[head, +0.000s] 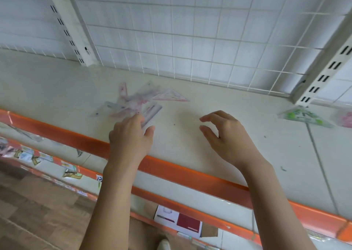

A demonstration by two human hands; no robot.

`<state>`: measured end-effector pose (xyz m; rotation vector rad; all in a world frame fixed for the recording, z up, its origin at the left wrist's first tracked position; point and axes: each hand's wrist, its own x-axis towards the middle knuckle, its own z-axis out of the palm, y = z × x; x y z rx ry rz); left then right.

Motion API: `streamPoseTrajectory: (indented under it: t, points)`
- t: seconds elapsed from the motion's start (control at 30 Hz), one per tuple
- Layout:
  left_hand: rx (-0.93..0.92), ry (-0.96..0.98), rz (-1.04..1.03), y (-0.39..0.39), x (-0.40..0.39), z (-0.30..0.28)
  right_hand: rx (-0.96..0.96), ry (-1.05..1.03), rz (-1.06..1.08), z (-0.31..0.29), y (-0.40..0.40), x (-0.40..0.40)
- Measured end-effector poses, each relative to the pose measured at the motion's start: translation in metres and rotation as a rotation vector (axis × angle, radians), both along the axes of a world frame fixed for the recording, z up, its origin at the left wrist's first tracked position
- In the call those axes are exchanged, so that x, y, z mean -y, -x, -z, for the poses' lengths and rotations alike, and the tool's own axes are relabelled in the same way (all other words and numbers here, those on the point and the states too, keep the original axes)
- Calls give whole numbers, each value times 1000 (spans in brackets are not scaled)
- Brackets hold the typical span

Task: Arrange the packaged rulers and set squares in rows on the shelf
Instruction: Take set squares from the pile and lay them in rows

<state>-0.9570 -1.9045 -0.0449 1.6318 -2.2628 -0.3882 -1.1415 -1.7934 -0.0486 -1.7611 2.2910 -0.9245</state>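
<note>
A loose heap of clear packaged rulers and set squares point(133, 102) lies on the cream shelf point(209, 150), left of its middle. A pink-printed set square point(170, 95) sticks out at the heap's right. My left hand point(131, 135) reaches into the heap's near edge; its fingertips touch the packets, and the blur hides whether it grips one. My right hand point(226, 135) hovers over bare shelf to the right, fingers loosely curled, holding nothing. A green set square packet point(304, 117) and a pink packet point(345, 118) lie at the far right.
A white wire grid point(190, 40) backs the shelf between slotted uprights point(66, 26). An orange rail point(190, 175) edges the shelf front. Lower shelves hold more packets point(28, 154) and a white and maroon box point(179, 221). Wood floor lies below left.
</note>
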Motion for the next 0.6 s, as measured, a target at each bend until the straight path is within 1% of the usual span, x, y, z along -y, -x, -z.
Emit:
streamPoseTrajectory:
  t: [0.17, 0.3, 0.43, 0.6]
  points:
    - [152, -91, 19, -27, 35, -2, -7, 1, 35, 0, -34, 31]
    - [188, -105, 75, -30, 45, -2, -10, 1, 72, 2, -48, 41]
    - [130, -115, 116, -32, 50, -2, -17, 2, 74, 2, -56, 44]
    - [-78, -191, 157, -33, 48, -1, -33, -37, 69, -1, -53, 40]
